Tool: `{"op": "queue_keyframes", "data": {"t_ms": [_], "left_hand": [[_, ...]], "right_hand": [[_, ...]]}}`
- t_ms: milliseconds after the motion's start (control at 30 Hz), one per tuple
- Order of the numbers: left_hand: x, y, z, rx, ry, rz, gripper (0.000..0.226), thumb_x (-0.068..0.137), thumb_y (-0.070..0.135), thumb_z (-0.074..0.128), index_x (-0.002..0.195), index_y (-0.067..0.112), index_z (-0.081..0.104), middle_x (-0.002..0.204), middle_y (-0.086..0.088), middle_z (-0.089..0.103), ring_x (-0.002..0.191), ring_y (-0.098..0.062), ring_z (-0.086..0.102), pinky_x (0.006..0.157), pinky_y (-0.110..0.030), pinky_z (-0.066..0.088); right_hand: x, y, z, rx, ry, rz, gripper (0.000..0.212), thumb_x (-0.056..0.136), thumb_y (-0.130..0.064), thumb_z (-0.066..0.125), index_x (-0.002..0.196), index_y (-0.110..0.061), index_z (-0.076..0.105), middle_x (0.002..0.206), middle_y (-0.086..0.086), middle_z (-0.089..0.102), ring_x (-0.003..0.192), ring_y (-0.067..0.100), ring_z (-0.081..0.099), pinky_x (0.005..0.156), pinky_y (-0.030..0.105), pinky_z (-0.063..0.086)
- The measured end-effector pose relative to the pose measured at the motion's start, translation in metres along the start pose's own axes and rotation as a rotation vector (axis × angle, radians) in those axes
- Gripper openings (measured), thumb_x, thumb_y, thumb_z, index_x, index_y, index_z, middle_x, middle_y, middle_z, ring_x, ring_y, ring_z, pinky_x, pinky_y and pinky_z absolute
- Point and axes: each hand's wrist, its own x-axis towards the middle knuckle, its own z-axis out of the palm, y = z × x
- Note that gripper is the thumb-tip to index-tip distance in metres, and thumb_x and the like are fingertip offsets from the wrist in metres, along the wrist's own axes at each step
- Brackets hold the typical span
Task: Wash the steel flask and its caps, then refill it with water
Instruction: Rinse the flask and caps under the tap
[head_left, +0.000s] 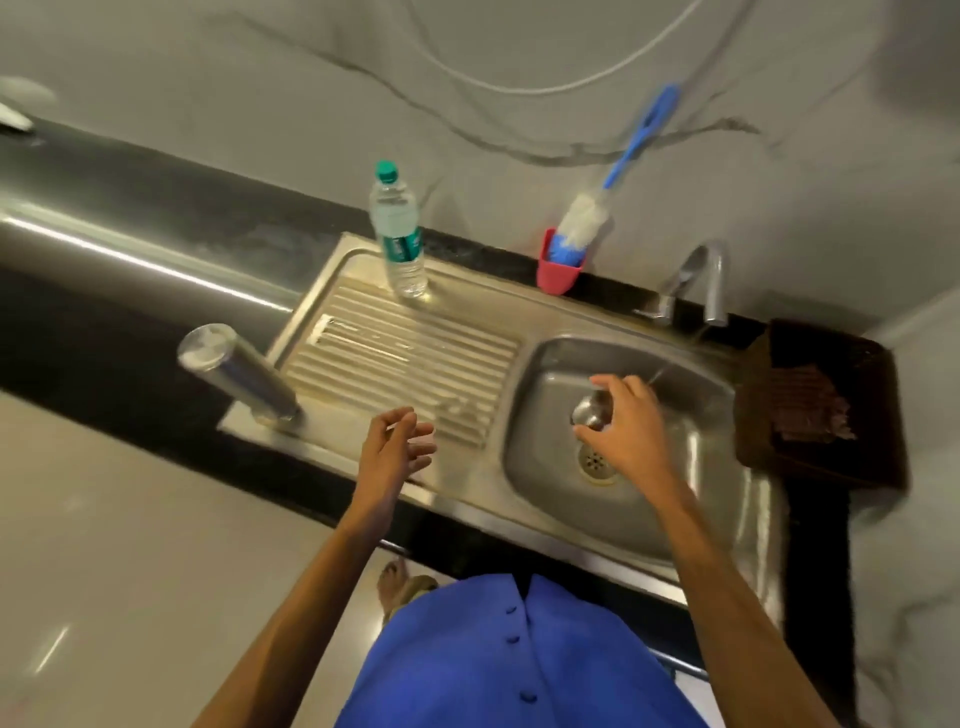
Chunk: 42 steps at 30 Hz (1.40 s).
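Note:
The steel flask (236, 371) stands on the near left corner of the drainboard, a pale inner cap showing in its mouth. My right hand (626, 426) holds a small steel cap (589, 413) over the sink basin (691, 499), above the drain (597, 462). A thin stream of water runs from the tap (709, 280) down toward that hand. My left hand (397, 449) hovers over the drainboard's near edge with loosely curled fingers, holding nothing.
A plastic water bottle (397, 234) with a green cap stands at the back of the ribbed drainboard (395, 358). A blue-handled bottle brush (597, 202) leans in a pink holder (558, 270) behind the sink. A dark brown basket (821, 410) sits right of the basin.

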Motion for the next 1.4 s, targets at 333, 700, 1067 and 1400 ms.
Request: {"op": "queue_keyframes", "data": {"t_ms": [333, 700, 1067, 1400], "left_hand": [[-0.021, -0.014, -0.144, -0.11, 0.241, -0.13, 0.029, 0.111, 0.035, 0.046, 0.125, 0.018, 0.064, 0.112, -0.011, 0.074, 0.094, -0.021, 0.07, 0.083, -0.037, 0.057], [0.015, 0.0, -0.189, -0.062, 0.174, -0.176, 0.034, 0.112, 0.04, 0.043, 0.121, 0.019, 0.068, 0.107, -0.004, 0.077, 0.096, -0.019, 0.072, 0.084, -0.034, 0.059], [0.035, 0.023, -0.067, 0.0, -0.084, -0.156, 0.025, 0.104, 0.033, 0.061, 0.116, 0.014, 0.072, 0.102, -0.006, 0.077, 0.085, -0.018, 0.069, 0.078, -0.033, 0.054], [0.071, 0.025, 0.173, 0.527, -0.549, 0.05, 0.015, 0.104, 0.014, 0.063, 0.091, 0.022, 0.067, 0.076, 0.007, 0.072, 0.061, -0.004, 0.063, 0.054, -0.016, 0.047]], "right_hand": [[0.012, -0.208, 0.174, 0.081, -0.206, -0.413, 0.057, 0.076, -0.009, 0.078, 0.131, -0.013, 0.063, 0.125, 0.009, 0.056, 0.117, 0.025, 0.054, 0.095, 0.027, 0.047], [0.009, -0.235, 0.253, -0.262, -0.284, -0.434, 0.061, 0.082, -0.016, 0.077, 0.137, -0.018, 0.051, 0.133, 0.006, 0.052, 0.124, 0.028, 0.05, 0.089, 0.04, 0.053], [0.038, -0.097, 0.108, 0.086, -0.094, -0.132, 0.027, 0.087, -0.02, 0.077, 0.113, -0.012, 0.072, 0.114, 0.006, 0.07, 0.105, 0.023, 0.065, 0.092, 0.028, 0.047], [0.016, 0.133, -0.053, 0.175, -0.068, 0.376, 0.02, 0.086, -0.017, 0.08, 0.104, -0.015, 0.074, 0.099, 0.002, 0.073, 0.096, 0.017, 0.068, 0.087, 0.03, 0.053]]}}
